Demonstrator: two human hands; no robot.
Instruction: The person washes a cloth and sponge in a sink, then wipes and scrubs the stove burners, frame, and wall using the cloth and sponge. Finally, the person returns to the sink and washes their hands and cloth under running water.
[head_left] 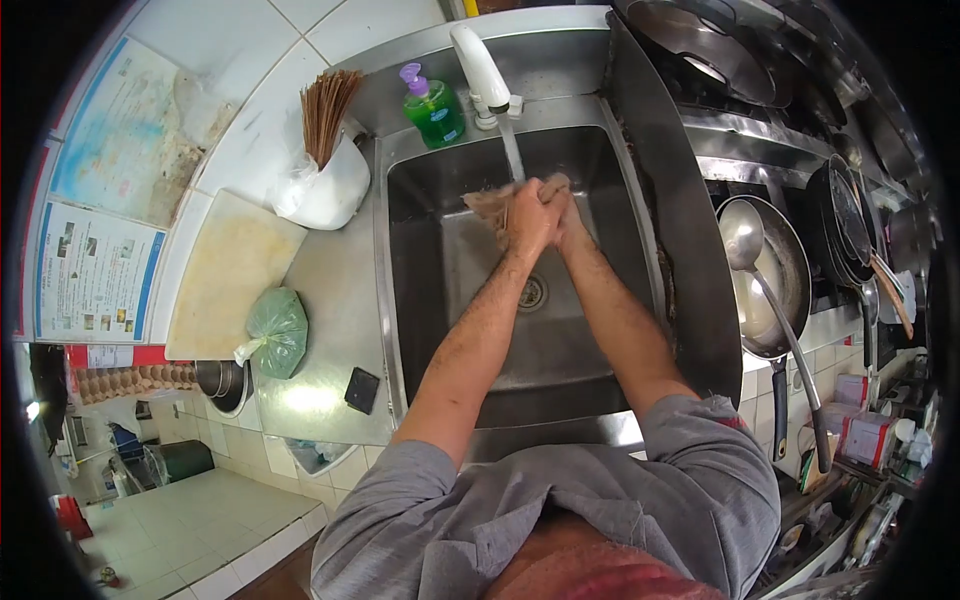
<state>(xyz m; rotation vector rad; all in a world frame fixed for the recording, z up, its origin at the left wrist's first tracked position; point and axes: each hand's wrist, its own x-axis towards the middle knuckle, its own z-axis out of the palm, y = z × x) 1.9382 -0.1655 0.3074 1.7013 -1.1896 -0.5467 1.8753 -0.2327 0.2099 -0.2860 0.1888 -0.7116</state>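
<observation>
From the head camera, we look down at two hands over a deep metal sink (450, 340). The left hand (530, 218) and the right hand (566, 212) are close together and touching. They hold a tan cloth (487, 208) between them (it looks wet and is a bit blurry). The fingers are curled tight and squeeze the cloth, but I cannot tell each finger apart. Part of the cloth hangs out on the left side, and a bit pokes up past the hands.

A white tap (480, 68) is behind the hands, and water (512, 152) runs down from it, right next to them. The round drain (533, 292) is at the bottom of the sink, under the arms.

Just left of the tap stands a green soap bottle (436, 113) with a purple pump. Next comes a white tub (340, 188) with a bunch of brown sticks (327, 115) poking up. On the metal desk (325, 345), left of the sink, sit a tied green bag (277, 330) and a small black thing (361, 390). A pale board (235, 270) is behind the bag.

On the right, a big ladle (742, 232) lies across a pan (797, 270) on the stove.
</observation>
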